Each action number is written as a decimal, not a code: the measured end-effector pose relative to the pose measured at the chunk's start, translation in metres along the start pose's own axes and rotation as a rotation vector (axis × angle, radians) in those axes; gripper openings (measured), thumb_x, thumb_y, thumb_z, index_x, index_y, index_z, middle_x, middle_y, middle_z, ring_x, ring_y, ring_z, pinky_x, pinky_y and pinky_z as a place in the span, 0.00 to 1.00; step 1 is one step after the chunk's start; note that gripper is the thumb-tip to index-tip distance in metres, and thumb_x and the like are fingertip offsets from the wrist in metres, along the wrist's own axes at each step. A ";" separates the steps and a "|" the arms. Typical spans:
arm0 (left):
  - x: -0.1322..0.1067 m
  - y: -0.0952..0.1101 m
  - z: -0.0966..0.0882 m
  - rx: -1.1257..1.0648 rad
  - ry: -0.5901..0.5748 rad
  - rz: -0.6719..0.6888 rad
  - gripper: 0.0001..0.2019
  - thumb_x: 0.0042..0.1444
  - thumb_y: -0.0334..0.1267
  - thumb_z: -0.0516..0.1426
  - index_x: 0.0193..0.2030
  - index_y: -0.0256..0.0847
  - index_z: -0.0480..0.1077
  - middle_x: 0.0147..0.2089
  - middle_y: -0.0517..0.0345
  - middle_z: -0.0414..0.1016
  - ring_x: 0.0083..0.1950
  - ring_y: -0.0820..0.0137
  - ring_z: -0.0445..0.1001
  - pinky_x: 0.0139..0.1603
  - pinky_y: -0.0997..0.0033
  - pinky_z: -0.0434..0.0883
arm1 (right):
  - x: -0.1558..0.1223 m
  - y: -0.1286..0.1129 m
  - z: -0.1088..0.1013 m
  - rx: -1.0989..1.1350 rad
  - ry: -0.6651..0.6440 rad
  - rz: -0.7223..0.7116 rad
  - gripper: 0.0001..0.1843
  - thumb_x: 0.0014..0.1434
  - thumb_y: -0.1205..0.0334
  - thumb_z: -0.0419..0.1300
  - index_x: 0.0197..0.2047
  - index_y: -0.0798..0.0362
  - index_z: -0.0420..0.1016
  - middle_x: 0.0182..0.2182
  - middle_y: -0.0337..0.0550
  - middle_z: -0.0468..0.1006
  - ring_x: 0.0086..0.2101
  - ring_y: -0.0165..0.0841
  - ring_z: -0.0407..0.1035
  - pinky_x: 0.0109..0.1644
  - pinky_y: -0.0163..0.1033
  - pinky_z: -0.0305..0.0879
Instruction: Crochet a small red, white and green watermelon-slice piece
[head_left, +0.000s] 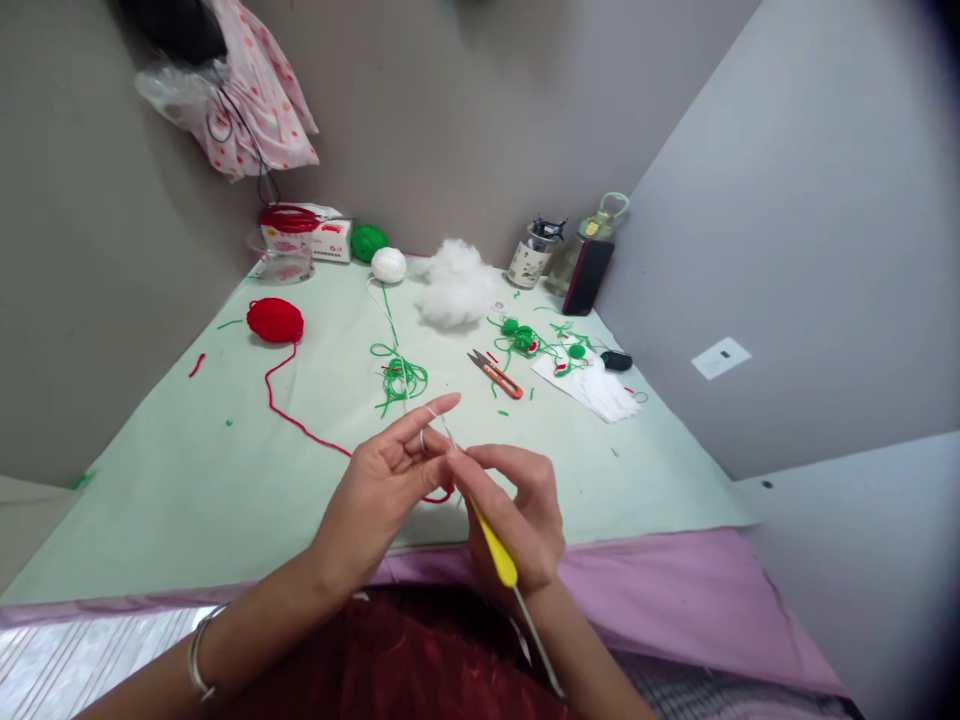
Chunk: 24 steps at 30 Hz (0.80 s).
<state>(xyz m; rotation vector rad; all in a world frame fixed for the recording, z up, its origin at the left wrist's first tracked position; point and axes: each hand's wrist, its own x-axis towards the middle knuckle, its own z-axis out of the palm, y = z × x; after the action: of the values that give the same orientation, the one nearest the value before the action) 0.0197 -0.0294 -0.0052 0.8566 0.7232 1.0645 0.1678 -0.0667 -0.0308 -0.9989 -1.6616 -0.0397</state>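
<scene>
Honestly, 0 readable text here. The white box (341,240) has red print (330,257) on its side, but it's too small and blurry to make out.

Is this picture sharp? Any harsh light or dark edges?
Head view: left hand, right hand and yellow handle look fairly clear, finer detail where they meet is hard to read; shadows on the pale green tabletop are soft; the right edge darkens, most at the upper corner.

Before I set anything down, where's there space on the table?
Front left, between the red yarn strand and left forearm, is bare. Front right, between the right hand and white paper, is nearly bare. It's crowded around the orange snips, green pieces and white stuffing.
</scene>
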 end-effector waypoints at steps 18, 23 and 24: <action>0.001 0.002 -0.007 0.051 -0.028 -0.013 0.17 0.59 0.42 0.70 0.56 0.52 0.83 0.34 0.63 0.74 0.35 0.75 0.67 0.34 0.78 0.63 | 0.019 0.015 -0.004 0.836 0.044 0.630 0.10 0.70 0.61 0.61 0.40 0.48 0.84 0.31 0.39 0.78 0.27 0.29 0.72 0.31 0.36 0.72; -0.001 -0.008 0.001 0.004 0.017 0.020 0.26 0.56 0.40 0.72 0.63 0.51 0.79 0.33 0.64 0.76 0.37 0.75 0.71 0.39 0.78 0.67 | -0.002 0.010 0.008 0.086 0.060 0.094 0.21 0.67 0.72 0.63 0.58 0.41 0.82 0.45 0.47 0.81 0.44 0.38 0.77 0.46 0.46 0.77; 0.000 -0.008 0.001 -0.044 0.003 -0.030 0.25 0.56 0.40 0.72 0.62 0.51 0.80 0.33 0.63 0.76 0.37 0.76 0.71 0.41 0.78 0.68 | -0.005 0.010 0.010 0.031 0.089 0.005 0.24 0.67 0.72 0.63 0.61 0.40 0.80 0.47 0.48 0.82 0.46 0.39 0.77 0.46 0.46 0.77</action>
<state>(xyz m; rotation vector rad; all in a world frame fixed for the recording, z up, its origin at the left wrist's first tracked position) 0.0241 -0.0320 -0.0117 0.8043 0.7110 1.0516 0.1662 -0.0585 -0.0425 -0.9646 -1.5745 -0.0543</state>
